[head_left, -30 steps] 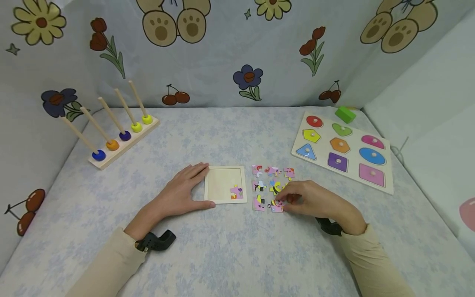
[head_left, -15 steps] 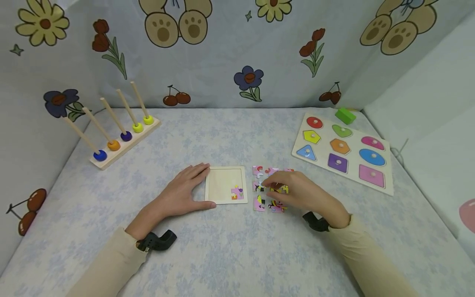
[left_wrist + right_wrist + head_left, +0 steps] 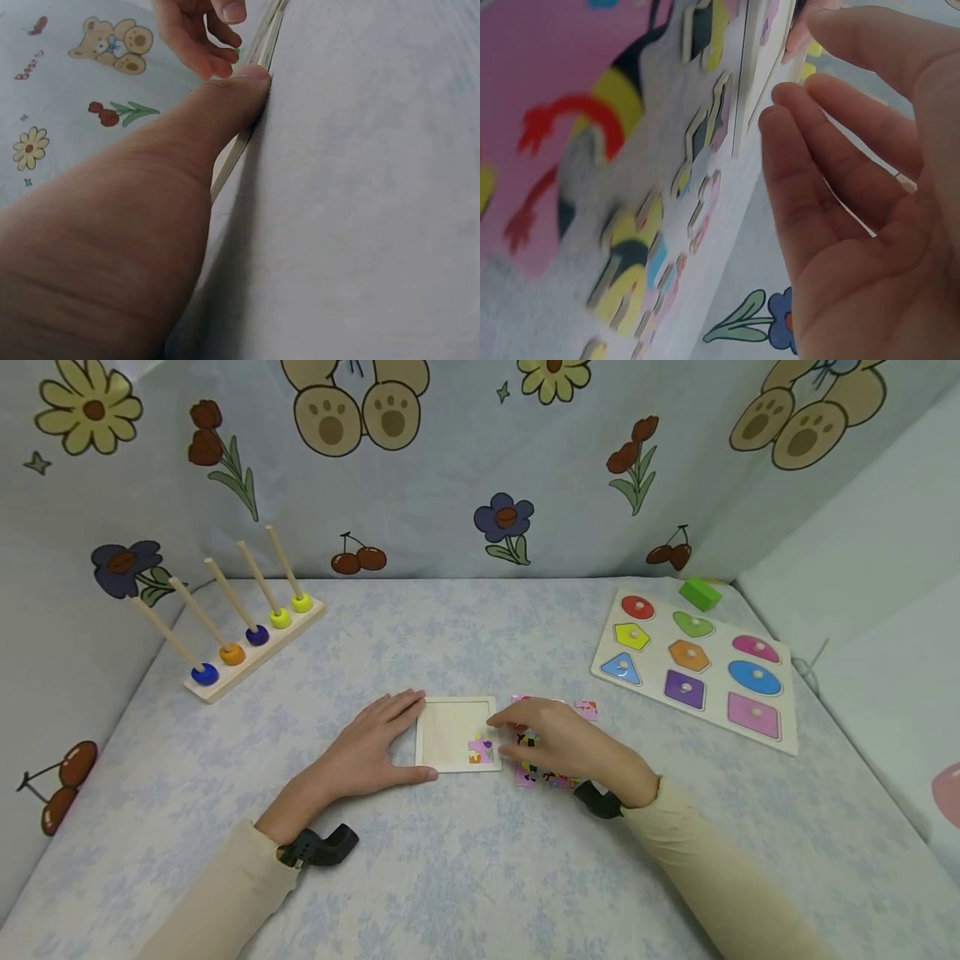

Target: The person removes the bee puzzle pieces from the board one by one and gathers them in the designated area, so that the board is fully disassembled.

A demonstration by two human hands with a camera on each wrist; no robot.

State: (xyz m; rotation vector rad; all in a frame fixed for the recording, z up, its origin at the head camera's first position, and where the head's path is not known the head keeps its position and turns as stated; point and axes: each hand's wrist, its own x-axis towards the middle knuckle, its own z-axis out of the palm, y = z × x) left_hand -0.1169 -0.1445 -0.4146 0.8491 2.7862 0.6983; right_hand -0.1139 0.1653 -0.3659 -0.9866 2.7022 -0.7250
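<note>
In the head view my left hand (image 3: 375, 747) lies at the left side of a square wooden puzzle tray (image 3: 450, 700), its fingers at the upper left corner and its thumb on the near edge. A pink jigsaw piece (image 3: 481, 750) lies in the tray's lower right corner. My right hand (image 3: 558, 735) hovers at the tray's right edge, thumb and fingers apart. Its relaxed fingers (image 3: 784, 157) hold nothing in the right wrist view. Below it lie several loose jigsaw pieces (image 3: 634, 262), partly hidden by the hand in the head view. The left thumb (image 3: 232, 101) runs along the tray's edge.
A pegboard of coloured shapes (image 3: 697, 735) lies at the right, with a green block (image 3: 701, 594) behind it. On the left stands a peg stand (image 3: 258, 652) with coloured rings. A printed curtain (image 3: 427, 485) hangs behind the table.
My right hand has moved left from over the loose pieces to the tray's right edge, its thumb and fingers spreading apart. The left hand and the tray have stayed in place.
</note>
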